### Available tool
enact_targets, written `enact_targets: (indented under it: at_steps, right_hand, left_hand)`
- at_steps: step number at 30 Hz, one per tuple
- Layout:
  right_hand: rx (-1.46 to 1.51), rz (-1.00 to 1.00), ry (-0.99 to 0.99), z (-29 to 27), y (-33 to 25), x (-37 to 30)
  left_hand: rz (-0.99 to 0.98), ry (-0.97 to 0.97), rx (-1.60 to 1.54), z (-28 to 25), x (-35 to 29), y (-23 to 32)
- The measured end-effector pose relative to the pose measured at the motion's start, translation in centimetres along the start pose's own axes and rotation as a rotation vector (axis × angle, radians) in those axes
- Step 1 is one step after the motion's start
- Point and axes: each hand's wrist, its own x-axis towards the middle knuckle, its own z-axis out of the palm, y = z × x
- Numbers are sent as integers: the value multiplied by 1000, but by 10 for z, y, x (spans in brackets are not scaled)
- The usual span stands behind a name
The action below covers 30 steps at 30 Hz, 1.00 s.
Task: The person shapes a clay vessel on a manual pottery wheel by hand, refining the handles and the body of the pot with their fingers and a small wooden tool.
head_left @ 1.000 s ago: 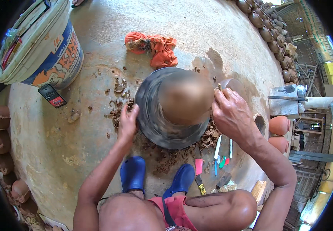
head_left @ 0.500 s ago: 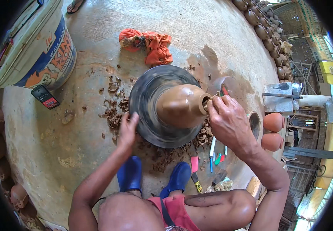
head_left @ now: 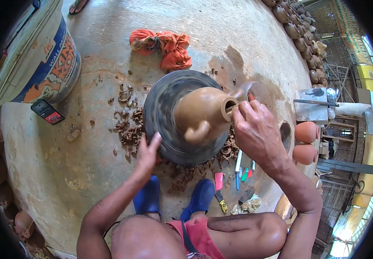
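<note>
A brown clay pot (head_left: 197, 110) with a narrow neck and a stubby spout (head_left: 197, 131) stands on a dark round potter's wheel (head_left: 157, 116), whose surface is smeared by turning. At the wheel's near left rim is my left hand (head_left: 147, 154), open with thumb and fingers apart, holding nothing. My right hand (head_left: 255, 129) is at the pot's mouth (head_left: 229, 106), its fingers pinched together by the rim. A small thin thing seems to be between those fingertips, mostly hidden by them.
Clay shavings (head_left: 128, 129) litter the floor around the wheel. An orange cloth bundle (head_left: 169, 47) lies beyond it. A paint bucket (head_left: 44, 64) with a phone (head_left: 47, 112) against it stands at left. Scrapers (head_left: 220, 190) and finished pots (head_left: 305, 142) are at right.
The wheel and pot have turned, so the spout now shows on the near side. My left hand has shifted slightly right and down along the rim; my right hand stays at the mouth.
</note>
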Motion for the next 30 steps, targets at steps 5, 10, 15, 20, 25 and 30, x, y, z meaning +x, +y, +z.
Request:
enact_targets:
  at_steps: [5,10,15,20,25,30]
  right_hand:
    - [34,8,9,3,-12,-1]
    - [63,78,-14,2,-11,-8]
    - [174,180,-54,-12,-2,-7]
    - [501,335,52,-19,12,-18]
    - [647,356,265,-15,6,-22]
    - [596,393,366,5,8,-22]
  left_hand:
    - [184,432,493,6,30,-55]
    - [-683,-693,57,2,-47,-75]
    - [25,5,69,-8,0,-25]
    - [158,154,-24,3,36,14]
    - [269,191,140,-1,45,-11]
    - [300,178,77,0,40,-11]
